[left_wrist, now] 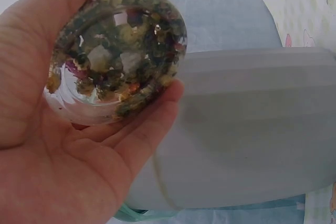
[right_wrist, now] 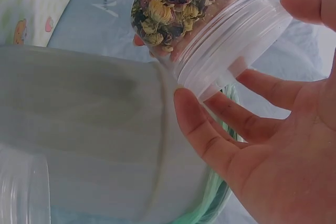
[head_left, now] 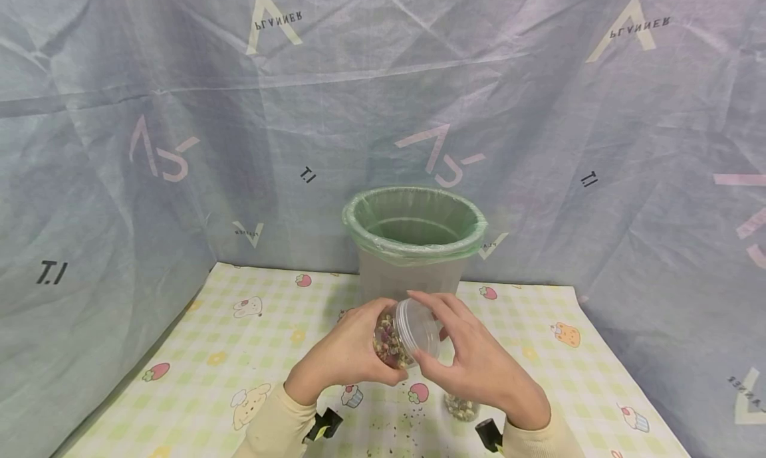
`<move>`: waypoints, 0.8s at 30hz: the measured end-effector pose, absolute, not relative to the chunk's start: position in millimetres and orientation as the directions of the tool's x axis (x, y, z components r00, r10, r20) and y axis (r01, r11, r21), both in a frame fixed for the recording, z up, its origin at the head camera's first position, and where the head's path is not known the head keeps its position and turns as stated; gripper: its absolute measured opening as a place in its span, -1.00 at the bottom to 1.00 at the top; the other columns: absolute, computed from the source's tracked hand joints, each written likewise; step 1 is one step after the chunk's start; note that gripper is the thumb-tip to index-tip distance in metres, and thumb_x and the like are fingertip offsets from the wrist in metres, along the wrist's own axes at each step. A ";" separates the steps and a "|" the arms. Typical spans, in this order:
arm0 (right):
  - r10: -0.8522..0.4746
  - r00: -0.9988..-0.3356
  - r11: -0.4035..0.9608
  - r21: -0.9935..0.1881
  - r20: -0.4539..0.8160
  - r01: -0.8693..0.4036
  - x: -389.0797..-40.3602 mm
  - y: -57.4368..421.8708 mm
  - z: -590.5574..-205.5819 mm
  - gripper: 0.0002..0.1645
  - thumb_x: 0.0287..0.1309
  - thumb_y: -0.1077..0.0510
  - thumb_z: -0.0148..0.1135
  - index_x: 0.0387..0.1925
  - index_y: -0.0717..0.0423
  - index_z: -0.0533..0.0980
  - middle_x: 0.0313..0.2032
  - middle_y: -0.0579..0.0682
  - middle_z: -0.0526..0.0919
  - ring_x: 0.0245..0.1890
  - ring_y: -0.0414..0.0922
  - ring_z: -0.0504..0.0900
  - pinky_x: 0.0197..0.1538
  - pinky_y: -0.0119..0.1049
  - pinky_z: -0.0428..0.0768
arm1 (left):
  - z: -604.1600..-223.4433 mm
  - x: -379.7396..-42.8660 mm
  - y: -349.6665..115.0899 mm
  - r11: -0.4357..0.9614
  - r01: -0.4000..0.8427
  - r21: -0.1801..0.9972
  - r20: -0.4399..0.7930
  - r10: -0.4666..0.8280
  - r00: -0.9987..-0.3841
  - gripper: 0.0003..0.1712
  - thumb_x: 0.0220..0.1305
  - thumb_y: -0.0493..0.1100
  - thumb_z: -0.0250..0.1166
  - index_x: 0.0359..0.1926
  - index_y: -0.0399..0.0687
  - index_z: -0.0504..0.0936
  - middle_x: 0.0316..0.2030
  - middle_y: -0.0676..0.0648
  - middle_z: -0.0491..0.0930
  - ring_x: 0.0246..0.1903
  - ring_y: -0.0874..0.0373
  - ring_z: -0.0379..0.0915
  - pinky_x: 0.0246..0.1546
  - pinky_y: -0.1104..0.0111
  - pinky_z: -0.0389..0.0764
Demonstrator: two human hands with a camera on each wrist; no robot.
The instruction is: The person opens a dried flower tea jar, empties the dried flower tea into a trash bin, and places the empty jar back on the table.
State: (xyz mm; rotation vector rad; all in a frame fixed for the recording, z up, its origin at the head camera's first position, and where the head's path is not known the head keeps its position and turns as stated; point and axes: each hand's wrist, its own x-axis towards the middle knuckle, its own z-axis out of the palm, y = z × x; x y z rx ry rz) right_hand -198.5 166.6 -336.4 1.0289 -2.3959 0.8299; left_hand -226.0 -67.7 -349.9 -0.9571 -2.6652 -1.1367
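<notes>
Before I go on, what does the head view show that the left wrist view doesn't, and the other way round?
Only the head view shows the loose bits scattered on the tablecloth and the person's sleeves. Only the left wrist view shows the palm of the left hand and the round base of the jar, with its contents seen through it. Both show the left hand gripping that jar of dried flowers, the bin and some of its green liner.
</notes>
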 end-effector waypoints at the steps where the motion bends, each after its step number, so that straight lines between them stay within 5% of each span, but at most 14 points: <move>1: -0.517 -0.644 0.548 -0.359 0.564 -0.755 -198.7 166.8 -336.3 -0.08 0.23 0.05 0.39 0.55 -0.24 0.22 0.28 -0.12 0.44 -0.02 -0.22 0.50 -0.11 -0.37 0.57 | -349.8 -226.0 -67.7 0.528 0.579 0.622 0.310 0.513 -0.800 0.07 -0.18 0.05 0.69 0.38 -0.03 0.42 0.10 0.10 0.57 0.02 0.14 0.53 -0.02 0.23 0.62; 24: -0.597 -0.542 0.453 -0.309 0.591 -0.836 -199.4 169.4 -333.8 0.05 -0.15 0.26 0.35 0.50 -0.12 0.32 0.40 -0.11 0.31 0.35 -0.11 0.35 0.16 -0.12 0.57 | -349.5 -224.8 -68.2 0.524 0.584 0.620 0.304 0.525 -0.795 0.07 -0.16 0.04 0.68 0.41 0.02 0.40 0.09 0.12 0.56 0.01 0.15 0.53 -0.02 0.23 0.62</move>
